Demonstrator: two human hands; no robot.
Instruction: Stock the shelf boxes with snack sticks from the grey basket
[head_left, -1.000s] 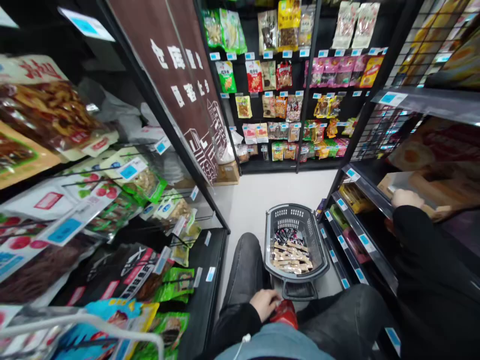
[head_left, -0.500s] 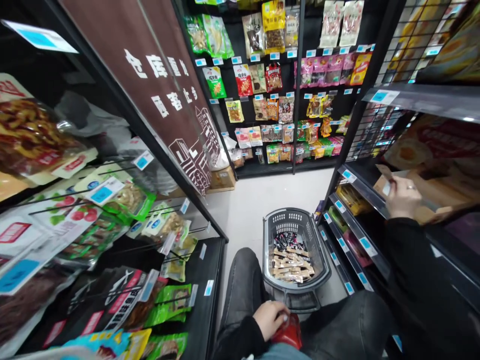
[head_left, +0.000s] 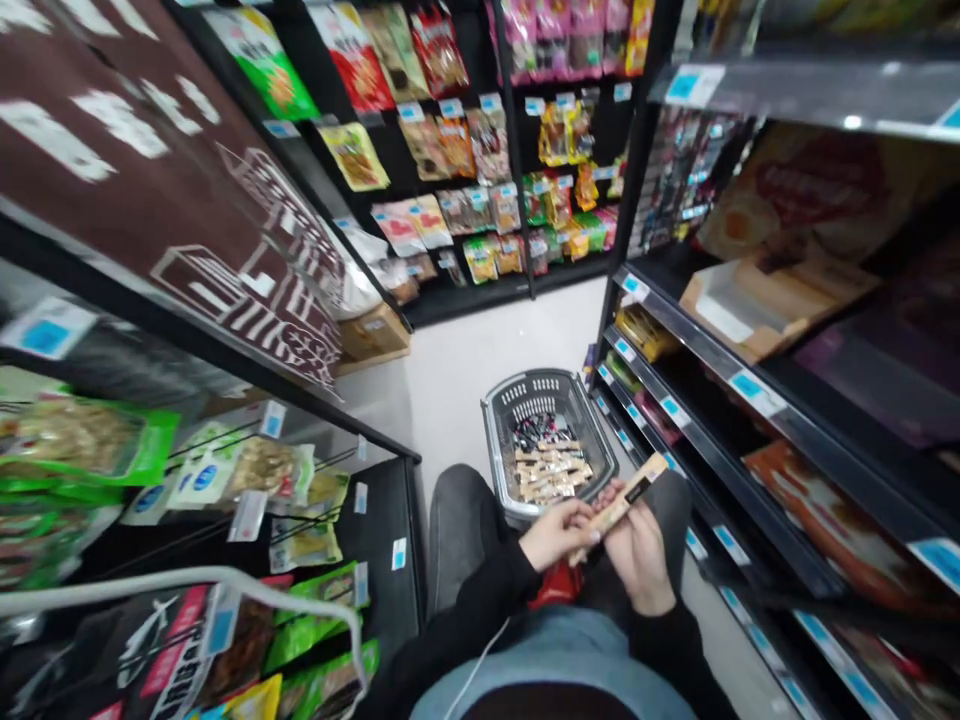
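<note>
Narrow shop aisle, seen from above the lap. Left side: a hanging rack of green packets (head_left: 82, 440) under a brown panel (head_left: 150, 180) with white lettering, blurred. A pale curved bar (head_left: 150, 583) cuts across the lower left corner in front of more packets. Far end of the aisle: a wall rack of hanging snack bags (head_left: 480, 150), with a cardboard carton (head_left: 371, 335) on the floor (head_left: 465, 350) beside it. Right side: dark shelves (head_left: 697, 340) with blue price tags along the edges; an open cardboard tray (head_left: 750, 300) sits on an upper one.

A grey basket (head_left: 525, 392) stands on the floor just past the knees, against the foot of the right shelves. It holds a heap of tan sticks and some darker ones behind. Nothing lies between the basket and the hands.

Both hands are together over the lap, nearer the body than the basket. They hold one snack stick (head_left: 619, 503) — tan wrapper, dark tip — tilted, tip pointing up and right toward the shelf edge. Left hand (head_left: 559, 533): fingertips pinched on its lower end. Right hand (head_left: 637, 550): fingers folded round its middle from below, though the exact grip is partly hidden. A red packet (head_left: 555, 585) shows under the hands, on the lap — mostly covered.
</note>
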